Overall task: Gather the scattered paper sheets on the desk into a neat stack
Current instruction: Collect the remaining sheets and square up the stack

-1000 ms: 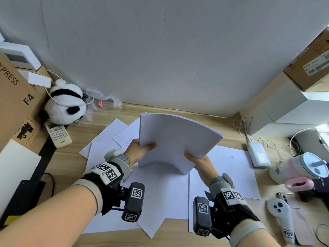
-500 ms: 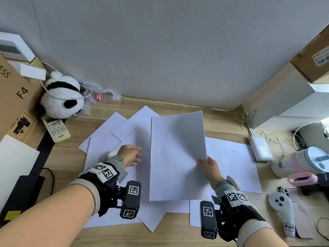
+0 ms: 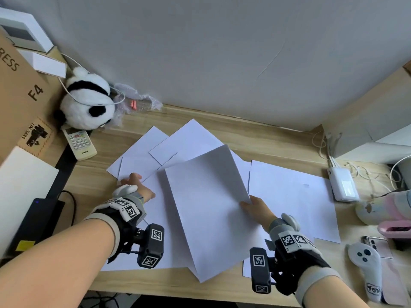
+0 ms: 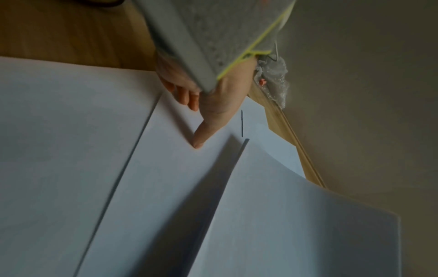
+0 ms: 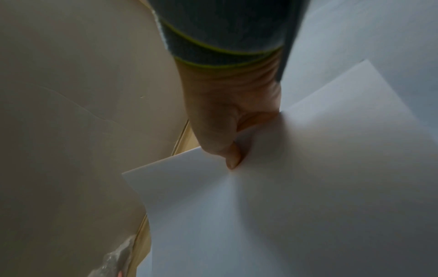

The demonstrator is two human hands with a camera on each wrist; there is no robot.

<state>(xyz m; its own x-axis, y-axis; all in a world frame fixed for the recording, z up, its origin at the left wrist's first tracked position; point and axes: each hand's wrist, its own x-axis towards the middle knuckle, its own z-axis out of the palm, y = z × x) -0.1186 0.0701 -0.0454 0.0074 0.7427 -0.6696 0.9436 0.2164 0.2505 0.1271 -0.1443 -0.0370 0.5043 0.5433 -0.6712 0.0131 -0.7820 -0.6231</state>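
A gathered stack of white sheets (image 3: 209, 210) lies tilted over the middle of the wooden desk (image 3: 255, 138). My right hand (image 3: 253, 207) pinches its right edge, thumb on top (image 5: 233, 159). Loose white sheets (image 3: 169, 147) fan out behind and to the left, and another sheet (image 3: 295, 196) lies flat to the right. My left hand (image 3: 135, 184) rests with straight fingers on the loose sheets at the left, holding nothing; in the left wrist view a fingertip (image 4: 198, 143) presses on a sheet (image 4: 166, 168).
A panda plush (image 3: 86, 103) and a remote (image 3: 79, 142) sit at the back left by a cardboard box (image 3: 20, 96). At the right are a white power bank (image 3: 342, 184), cables, a controller (image 3: 367, 270), a phone and a pink-lidded cup (image 3: 387, 207).
The stack came down from upright onto the desk. My left hand let go of it and moved left onto the loose sheets. My right hand kept its hold.
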